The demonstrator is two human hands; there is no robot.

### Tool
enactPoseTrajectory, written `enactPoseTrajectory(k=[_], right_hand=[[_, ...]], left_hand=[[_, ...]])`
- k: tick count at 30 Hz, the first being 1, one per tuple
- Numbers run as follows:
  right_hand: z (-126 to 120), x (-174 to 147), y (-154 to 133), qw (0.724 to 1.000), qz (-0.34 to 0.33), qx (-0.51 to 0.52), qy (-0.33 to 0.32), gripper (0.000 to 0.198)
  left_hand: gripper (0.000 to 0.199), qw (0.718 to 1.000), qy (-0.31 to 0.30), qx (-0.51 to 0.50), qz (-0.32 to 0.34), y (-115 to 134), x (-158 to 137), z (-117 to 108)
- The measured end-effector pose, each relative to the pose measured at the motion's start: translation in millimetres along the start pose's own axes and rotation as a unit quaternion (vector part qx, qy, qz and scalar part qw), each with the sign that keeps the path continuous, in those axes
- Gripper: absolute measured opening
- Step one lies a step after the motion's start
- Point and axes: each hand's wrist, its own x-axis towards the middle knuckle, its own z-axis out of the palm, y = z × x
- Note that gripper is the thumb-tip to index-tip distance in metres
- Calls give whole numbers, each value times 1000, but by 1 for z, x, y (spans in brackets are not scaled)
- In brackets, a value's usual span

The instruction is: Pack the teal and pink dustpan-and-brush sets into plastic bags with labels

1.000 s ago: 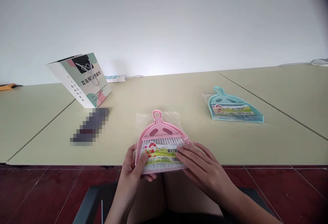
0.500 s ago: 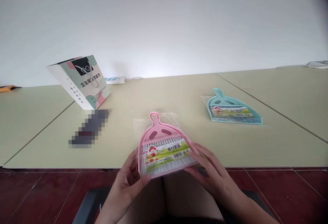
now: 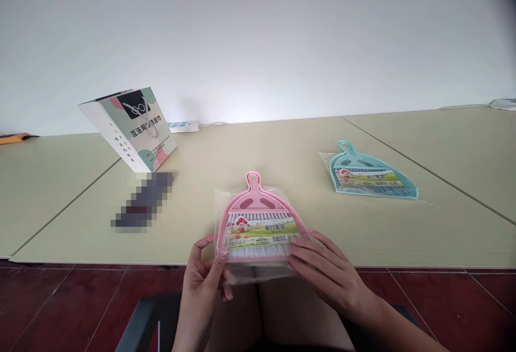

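A pink dustpan and brush set [image 3: 264, 207] in a clear plastic bag is held at the table's front edge, its handle pointing away from me. My left hand [image 3: 205, 274] pinches its lower left corner, thumb on top and fingers beneath. On the lower right, my right hand [image 3: 330, 271] grips the same set, fingers lying over the label's end and the bag; its thumb is hidden. White bristles and a green and yellow label with a red mushroom show through the plastic. Farther right on the table lies a blue-green dustpan and brush set [image 3: 366, 172], bagged as well.
At the left of the pale table [image 3: 306, 137] stands a paper gift bag [image 3: 141, 126] with a rope handle, tilted in view. A dark pixelated object [image 3: 143, 204] lies before it. Behind are a white power strip [image 3: 183, 126] and the wall.
The pink set has turned slightly, so its front edge now lies nearly level. My left thumb has moved up onto its corner, and my right fingers reach farther over its face.
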Motion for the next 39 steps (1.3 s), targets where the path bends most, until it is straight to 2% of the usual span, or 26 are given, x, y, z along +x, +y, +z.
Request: enactPoseTrajectory(k=[2,4,6,7,8,9,11,12,14,17,19,22,25,29,31,33,35,36,39], right_hand=[[2,-2,2,1000,2,22,13,27],[4,-3,3,999,18,36,28,28],[6,-1,3,998,23,39,33,28],[6,1,2,998,24,38,35,28],[6,4,2,998,28,38,38,29],[6,8,1,998,35,40,42,29],[5,17,0,995,69,52,47,29],[5,21,-1,993,92,61,48,28],[6,28,-2,985,145,80,50,21],[8,33,-1,971,217,78,63,15],[11,35,5,965,248,70,49,16],[17,40,19,959,275,76,-2,16],[27,46,36,949,302,76,-40,11],[33,51,44,960,275,-3,-50,13],[27,49,42,971,236,-24,-22,18],[15,46,37,983,182,16,-22,25],[2,43,33,985,129,94,-66,29],[-4,43,31,980,112,131,-98,29],[-14,44,26,961,124,174,-175,19]], left_hand=[[49,997,-20,61,44,0,-4,-7],[59,979,-18,144,146,-2,-9,-15],[78,936,-22,235,263,-4,-11,-21],[80,909,-36,278,308,-5,-11,-23],[73,887,-47,311,339,-6,-9,-23],[57,872,-49,334,355,-6,-5,-22],[16,866,-25,350,356,-5,3,-18],[6,868,3,350,351,-5,7,-15],[14,866,57,362,339,-4,15,-8],[21,840,90,419,332,-2,21,-1],[22,830,86,442,329,0,24,2],[19,831,71,454,315,8,31,7],[8,834,43,487,258,21,41,14],[15,825,-18,535,181,38,54,15],[29,836,-33,517,182,45,59,9],[46,844,-5,498,202,52,66,1],[55,843,17,496,207,60,76,-6],[57,845,2,496,200,64,84,-8],[60,852,-106,479,181,76,118,-8]])
